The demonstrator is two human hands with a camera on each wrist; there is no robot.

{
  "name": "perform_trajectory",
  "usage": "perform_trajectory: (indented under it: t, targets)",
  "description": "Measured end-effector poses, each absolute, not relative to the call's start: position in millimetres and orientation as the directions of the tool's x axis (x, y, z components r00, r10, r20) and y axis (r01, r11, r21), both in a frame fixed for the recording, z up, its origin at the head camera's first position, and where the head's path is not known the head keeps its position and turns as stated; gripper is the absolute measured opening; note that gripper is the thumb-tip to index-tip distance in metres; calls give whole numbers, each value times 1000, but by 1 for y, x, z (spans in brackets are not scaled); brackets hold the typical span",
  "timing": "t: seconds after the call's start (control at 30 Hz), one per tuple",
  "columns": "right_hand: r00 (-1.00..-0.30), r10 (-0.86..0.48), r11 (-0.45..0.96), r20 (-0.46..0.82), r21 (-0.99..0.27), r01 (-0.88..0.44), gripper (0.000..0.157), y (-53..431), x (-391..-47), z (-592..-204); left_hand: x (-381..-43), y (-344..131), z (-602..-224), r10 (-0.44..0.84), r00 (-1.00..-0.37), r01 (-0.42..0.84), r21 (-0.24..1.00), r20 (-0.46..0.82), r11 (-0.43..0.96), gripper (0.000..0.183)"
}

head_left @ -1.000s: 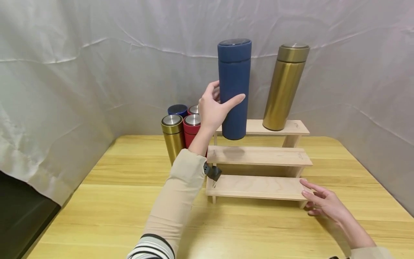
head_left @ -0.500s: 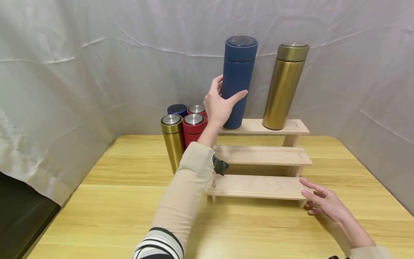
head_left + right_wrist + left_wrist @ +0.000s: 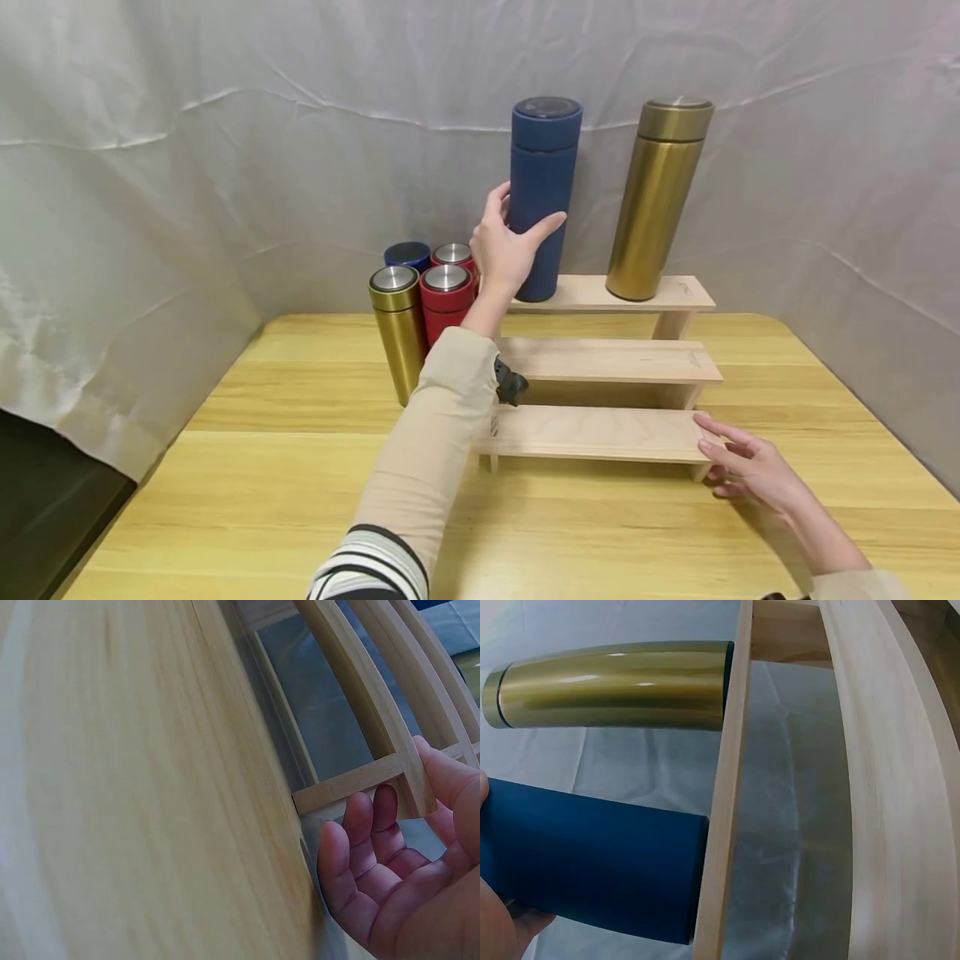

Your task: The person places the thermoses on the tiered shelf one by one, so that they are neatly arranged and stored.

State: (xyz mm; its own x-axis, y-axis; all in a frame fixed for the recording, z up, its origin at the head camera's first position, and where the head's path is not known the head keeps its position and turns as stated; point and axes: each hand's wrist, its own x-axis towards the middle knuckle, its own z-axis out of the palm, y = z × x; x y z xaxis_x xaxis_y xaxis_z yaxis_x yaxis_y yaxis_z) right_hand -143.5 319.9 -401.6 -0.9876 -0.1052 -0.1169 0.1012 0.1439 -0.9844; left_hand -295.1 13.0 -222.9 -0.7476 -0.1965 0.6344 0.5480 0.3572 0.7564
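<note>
My left hand [image 3: 504,250] grips a blue thermos flask [image 3: 546,175] from its left side, thumb across the front. The flask stands near the left of the top step of a three-step wooden display stand [image 3: 592,429]. In the left wrist view, the blue flask's base [image 3: 694,881] meets the top board's edge. To its right on the same step is a gold thermos flask [image 3: 658,208], apart from the blue one. My right hand [image 3: 753,471] holds the right end of the lowest step; the right wrist view has its curled fingers [image 3: 360,817] about the board's corner.
Left of the stand, several shorter flasks cluster on the wooden table [image 3: 300,467]: a gold one [image 3: 401,337], a red one [image 3: 446,304], another red one [image 3: 453,252] behind and a dark blue one [image 3: 407,254]. A grey cloth [image 3: 300,167] hangs behind.
My left hand has carried the blue flask rightward and back, down onto the top step, then shifted slightly left with it. My right hand has stayed at the stand's lowest step.
</note>
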Motion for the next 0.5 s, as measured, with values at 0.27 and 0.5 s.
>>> perform_trajectory:
  t: [0.27,0.5]
  targets:
    - [-988,-105,135,-116,-986,101,40,318,-143,-401,-302,11,-223,-225,-777,506,796,587,331,71]
    - [-988,-105,146,-117,-984,101,40,316,-143,-401,-304,8,-227,-217,-780,506,795,587,334,71]
